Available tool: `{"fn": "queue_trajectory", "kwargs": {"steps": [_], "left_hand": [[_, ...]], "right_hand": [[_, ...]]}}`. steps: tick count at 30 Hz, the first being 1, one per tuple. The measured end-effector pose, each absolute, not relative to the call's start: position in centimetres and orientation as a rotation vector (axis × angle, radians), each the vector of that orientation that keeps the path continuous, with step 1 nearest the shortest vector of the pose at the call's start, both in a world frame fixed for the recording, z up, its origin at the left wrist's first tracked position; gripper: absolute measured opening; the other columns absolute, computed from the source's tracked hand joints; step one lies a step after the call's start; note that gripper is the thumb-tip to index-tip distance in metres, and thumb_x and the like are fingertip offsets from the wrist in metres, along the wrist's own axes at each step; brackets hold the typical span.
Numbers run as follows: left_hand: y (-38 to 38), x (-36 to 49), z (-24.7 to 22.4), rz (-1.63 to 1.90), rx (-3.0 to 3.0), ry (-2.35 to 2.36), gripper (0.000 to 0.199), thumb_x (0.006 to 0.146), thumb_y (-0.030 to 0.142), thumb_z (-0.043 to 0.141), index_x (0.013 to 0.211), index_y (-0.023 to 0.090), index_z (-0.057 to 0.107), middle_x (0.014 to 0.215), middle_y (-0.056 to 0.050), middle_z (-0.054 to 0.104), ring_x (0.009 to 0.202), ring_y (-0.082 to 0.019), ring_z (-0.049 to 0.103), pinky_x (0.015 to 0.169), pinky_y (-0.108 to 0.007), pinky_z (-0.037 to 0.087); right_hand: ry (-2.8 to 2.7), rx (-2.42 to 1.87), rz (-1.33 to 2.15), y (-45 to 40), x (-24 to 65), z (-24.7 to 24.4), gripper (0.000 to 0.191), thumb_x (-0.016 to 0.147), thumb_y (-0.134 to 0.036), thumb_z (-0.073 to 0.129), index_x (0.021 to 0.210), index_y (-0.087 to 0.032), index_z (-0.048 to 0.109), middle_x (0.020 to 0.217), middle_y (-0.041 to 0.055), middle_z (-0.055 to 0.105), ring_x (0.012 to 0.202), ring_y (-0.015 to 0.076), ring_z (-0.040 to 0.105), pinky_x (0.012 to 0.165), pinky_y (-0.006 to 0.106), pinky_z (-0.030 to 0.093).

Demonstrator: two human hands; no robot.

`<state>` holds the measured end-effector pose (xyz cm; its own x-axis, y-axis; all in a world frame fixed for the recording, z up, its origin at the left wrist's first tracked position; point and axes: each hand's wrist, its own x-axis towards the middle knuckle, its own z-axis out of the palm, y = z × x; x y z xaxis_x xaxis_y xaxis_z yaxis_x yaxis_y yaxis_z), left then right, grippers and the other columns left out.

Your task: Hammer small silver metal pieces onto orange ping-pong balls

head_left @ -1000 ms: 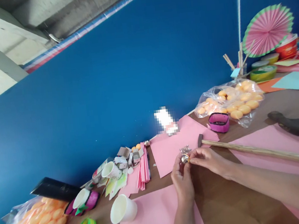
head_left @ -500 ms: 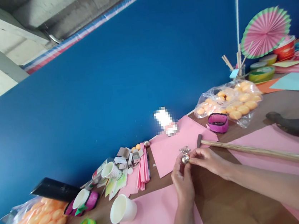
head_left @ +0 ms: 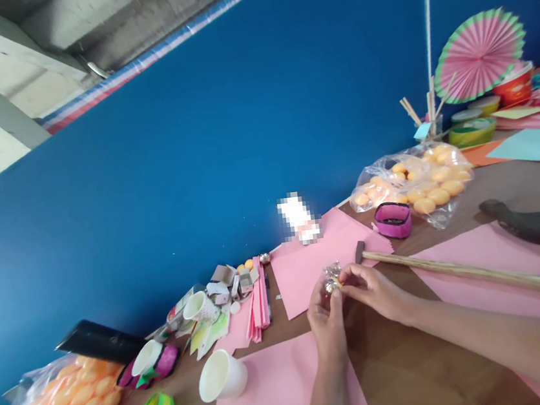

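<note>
One brown counter (head_left: 405,359) is being overhung by the half-curled left hand (head_left: 326,319) and the narrowly pinching right hand (head_left: 375,291), whose hold cannot be told. In the left hand a silver-and-orange ball (head_left: 330,286) is being gripped, silver facing leftward, orange rightward, long axis being obscured.

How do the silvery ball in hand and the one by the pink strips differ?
Support: the held ball is in the left hand, the right hand at its edge; the far ball sits untouched by the pink strips.
Look: the held ball shows yellow-orange at its right; the far ball shows none clearly.
Both look round and shiny.
</note>
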<state>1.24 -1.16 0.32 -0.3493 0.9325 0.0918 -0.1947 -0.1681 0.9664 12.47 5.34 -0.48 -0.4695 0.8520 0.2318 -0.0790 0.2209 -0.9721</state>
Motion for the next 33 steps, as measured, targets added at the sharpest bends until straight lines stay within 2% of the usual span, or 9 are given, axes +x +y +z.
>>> {"fn": "queue_trajectory", "kwargs": {"steps": [5,12,18,24,30,33], "left_hand": [[-1.1,1.3,0.4,1.667,0.938,1.237,0.036,0.076,0.031,0.058,0.109,0.016,0.057,0.111,-0.010,0.061,0.105,-0.023,0.056,0.091,-0.037,0.042],[-1.0,1.3,0.4,1.636,0.951,1.205,0.037,0.078,0.034,0.055,0.111,0.017,0.056,0.111,-0.011,0.061,0.105,-0.024,0.056,0.091,-0.038,0.042],[-1.0,1.1,0.2,1.618,1.006,1.183,0.039,0.076,0.031,0.058,0.113,0.017,0.054,0.112,-0.010,0.061,0.106,-0.024,0.055,0.093,-0.039,0.040],[-1.0,1.1,0.1,1.648,0.976,1.212,0.039,0.077,0.033,0.057,0.113,0.018,0.054,0.109,-0.010,0.063,0.105,-0.024,0.055,0.091,-0.038,0.041],[-1.0,1.2,0.4,1.696,1.004,1.181,0.038,0.075,0.034,0.058,0.110,0.018,0.056,0.104,-0.009,0.064,0.099,-0.023,0.058,0.088,-0.037,0.042],[-0.9,1.2,0.6,1.740,1.055,1.138,0.032,0.074,0.033,0.060,0.102,0.018,0.060,0.102,-0.008,0.064,0.098,-0.022,0.058,0.089,-0.035,0.041]], "right_hand": [[-1.713,-0.660,1.382,4.7,12.6,0.0,0.015,0.080,-0.027,0.052,0.095,-0.022,0.052,0.090,0.0031,0.060,0.084,0.0179,0.057,0.071,0.029,0.048],[-1.812,-0.653,1.154,4.5,12.6,-0.5,0.024,0.082,-0.023,0.050,0.106,-0.024,0.053,0.103,0.0065,0.055,0.089,0.0194,0.055,0.077,0.032,0.048],[-1.869,-0.628,1.096,4.6,12.8,0.1,0.018,0.081,-0.019,0.049,0.098,-0.023,0.054,0.097,0.0059,0.055,0.087,0.0186,0.056,0.078,0.032,0.048],[-1.879,-0.598,1.158,4.6,12.9,0.2,0.020,0.082,-0.020,0.047,0.102,-0.021,0.049,0.099,0.0059,0.056,0.084,0.0167,0.058,0.074,0.031,0.050],[-1.892,-0.659,0.938,4.3,12.6,2.0,0.018,0.083,-0.018,0.044,0.099,-0.020,0.049,0.096,0.0047,0.058,0.080,0.0148,0.057,0.072,0.029,0.049],[-1.948,-0.640,0.858,3.9,12.3,3.7,0.017,0.083,-0.019,0.043,0.098,-0.020,0.050,0.094,0.0052,0.058,0.080,0.0151,0.057,0.069,0.028,0.049]]}}
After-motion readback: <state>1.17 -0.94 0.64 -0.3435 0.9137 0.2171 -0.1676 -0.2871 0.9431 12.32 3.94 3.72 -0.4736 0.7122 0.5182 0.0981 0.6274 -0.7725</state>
